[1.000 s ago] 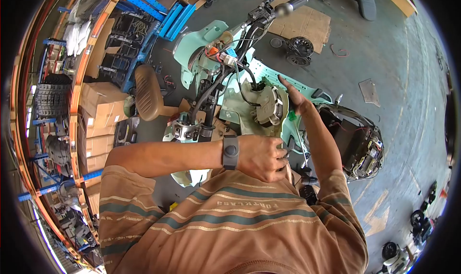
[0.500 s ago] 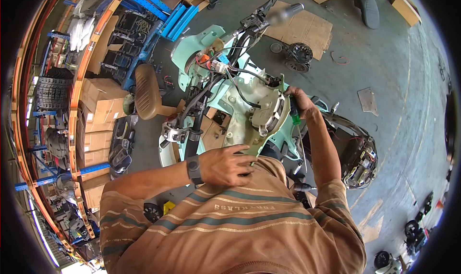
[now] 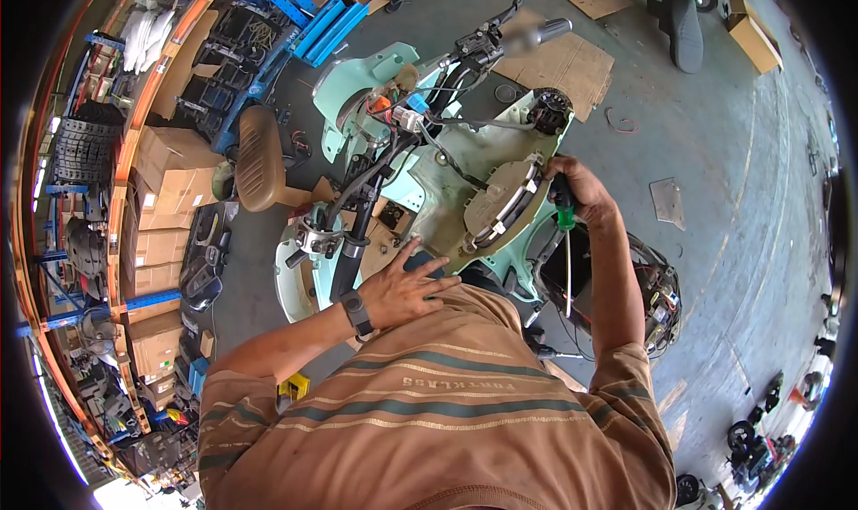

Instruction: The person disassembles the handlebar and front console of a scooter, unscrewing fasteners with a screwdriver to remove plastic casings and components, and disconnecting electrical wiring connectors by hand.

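Note:
A mint-green scooter cowl [image 3: 429,215], its pale inner side facing up, lies in front of me with a dial cluster [image 3: 505,206] set in it. My right hand [image 3: 583,190] is closed around a screwdriver [image 3: 565,213] with a green and black handle, its long shaft pointing back toward me. Its fingers are also against the cowl's right edge, though I cannot tell how firmly. At the cowl's near edge, my left hand [image 3: 409,288] has its fingers spread over the rim. Wires [image 3: 447,166] run from the connectors into the back of the cluster.
Scooter handlebars [image 3: 357,233] with levers and cables cross left of the cowl. A tan seat [image 3: 259,161] and cardboard boxes [image 3: 174,179] stand at the left beside shelving. To the right are an open wired assembly [image 3: 657,300] and a flat plate [image 3: 666,202] on the floor.
The cowl has swung, with its far end shifting right and up. My right hand has moved slightly right with the screwdriver. My left hand has moved left and spread its fingers.

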### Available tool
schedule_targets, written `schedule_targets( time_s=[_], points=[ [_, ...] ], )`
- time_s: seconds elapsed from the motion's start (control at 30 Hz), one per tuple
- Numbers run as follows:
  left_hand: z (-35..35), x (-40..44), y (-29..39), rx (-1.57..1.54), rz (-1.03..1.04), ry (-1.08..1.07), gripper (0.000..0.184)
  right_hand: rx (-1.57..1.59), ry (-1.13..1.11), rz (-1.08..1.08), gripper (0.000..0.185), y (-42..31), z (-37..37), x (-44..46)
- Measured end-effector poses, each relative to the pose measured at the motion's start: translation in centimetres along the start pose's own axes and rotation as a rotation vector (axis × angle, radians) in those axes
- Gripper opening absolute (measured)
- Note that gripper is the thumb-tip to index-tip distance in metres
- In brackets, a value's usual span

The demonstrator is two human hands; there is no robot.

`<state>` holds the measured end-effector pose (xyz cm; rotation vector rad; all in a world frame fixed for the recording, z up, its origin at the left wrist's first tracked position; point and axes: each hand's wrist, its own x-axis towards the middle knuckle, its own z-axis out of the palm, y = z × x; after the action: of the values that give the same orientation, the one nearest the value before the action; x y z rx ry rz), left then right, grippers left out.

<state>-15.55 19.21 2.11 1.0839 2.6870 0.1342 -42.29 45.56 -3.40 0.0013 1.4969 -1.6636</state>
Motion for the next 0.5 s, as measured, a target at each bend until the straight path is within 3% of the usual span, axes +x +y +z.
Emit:
schedule_targets(
  time_s=[0.23,0.33,0.4,0.5],
  points=[
    [0.9,0.3,-0.1,0.094,-0.18,-0.134,0.027,0.2,0.037,-0.03,0.017,3.7,-0.3,2.9],
    [-1.5,1.9,-1.1,-0.085,-0.171,-0.09,0.023,0.216,0.032,-0.112,0.026,4.4,0.2,3.4],
    [-5.8,6.3,-3.4,-0.412,-0.185,0.087,0.029,0.094,0.008,-0.181,0.048,4.3,0.5,3.1],
    [-10.1,14.0,-8.7,-0.574,-0.145,0.566,0.045,0.048,0.077,-0.204,0.054,4.7,1.4,3.1]
  ],
)
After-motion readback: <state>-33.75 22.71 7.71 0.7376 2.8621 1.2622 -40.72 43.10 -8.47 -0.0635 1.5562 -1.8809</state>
